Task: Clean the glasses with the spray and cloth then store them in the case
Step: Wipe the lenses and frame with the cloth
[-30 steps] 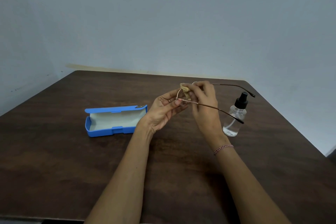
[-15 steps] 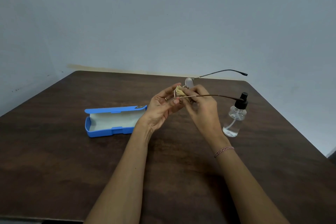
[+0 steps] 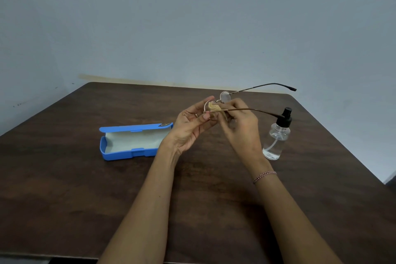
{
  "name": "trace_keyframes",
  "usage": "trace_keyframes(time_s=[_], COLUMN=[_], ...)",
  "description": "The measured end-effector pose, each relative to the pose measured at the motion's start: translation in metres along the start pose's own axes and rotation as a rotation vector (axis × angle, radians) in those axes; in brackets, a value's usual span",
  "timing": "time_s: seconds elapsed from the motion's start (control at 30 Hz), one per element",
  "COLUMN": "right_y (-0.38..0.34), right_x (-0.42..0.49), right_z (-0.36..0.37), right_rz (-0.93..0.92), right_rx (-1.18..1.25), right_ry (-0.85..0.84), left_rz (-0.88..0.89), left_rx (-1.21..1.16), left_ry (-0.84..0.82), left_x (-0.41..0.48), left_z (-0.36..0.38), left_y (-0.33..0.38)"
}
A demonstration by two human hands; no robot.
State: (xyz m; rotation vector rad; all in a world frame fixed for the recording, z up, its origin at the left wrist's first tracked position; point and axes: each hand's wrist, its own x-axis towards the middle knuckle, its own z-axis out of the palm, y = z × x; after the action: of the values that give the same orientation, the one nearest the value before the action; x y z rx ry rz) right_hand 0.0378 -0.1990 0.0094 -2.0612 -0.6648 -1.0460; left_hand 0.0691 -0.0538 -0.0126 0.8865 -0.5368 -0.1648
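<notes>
Thin metal-framed glasses are held in the air above the table's middle, temples unfolded and pointing right. My left hand pinches the frame at the nearer lens. My right hand presses a small folded beige cloth against that lens. A blue glasses case lies wide open on the table to the left, its pale lining empty. The clear spray bottle with a black pump stands upright to the right of my right hand.
Everything rests on a dark brown wooden table set against a pale blue wall. Its right edge runs diagonally close behind the bottle. The near edge is at the bottom of the view.
The glasses tilted so the temples rose and now reach out level to the right; the far lens has come into sight above my fingers. My right hand shifted the cloth on the near lens.
</notes>
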Motion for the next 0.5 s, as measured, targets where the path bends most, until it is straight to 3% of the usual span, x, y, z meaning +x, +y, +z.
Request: trace_keyframes(time_s=[0.2,0.5], right_y=[0.001,-0.0037], right_x=[0.0003,-0.0004], right_z=[0.0023,-0.0001], right_rz=[0.108,0.059], right_rx=[-0.116,-0.063], right_ry=[0.013,-0.019], left_rz=[-0.013,-0.017], left_rx=[0.023,-0.011], left_ry=[-0.008,0.008], left_x=[-0.0002,-0.0013], left_z=[0.0031,0.002], left_y=[-0.0034,0.0004])
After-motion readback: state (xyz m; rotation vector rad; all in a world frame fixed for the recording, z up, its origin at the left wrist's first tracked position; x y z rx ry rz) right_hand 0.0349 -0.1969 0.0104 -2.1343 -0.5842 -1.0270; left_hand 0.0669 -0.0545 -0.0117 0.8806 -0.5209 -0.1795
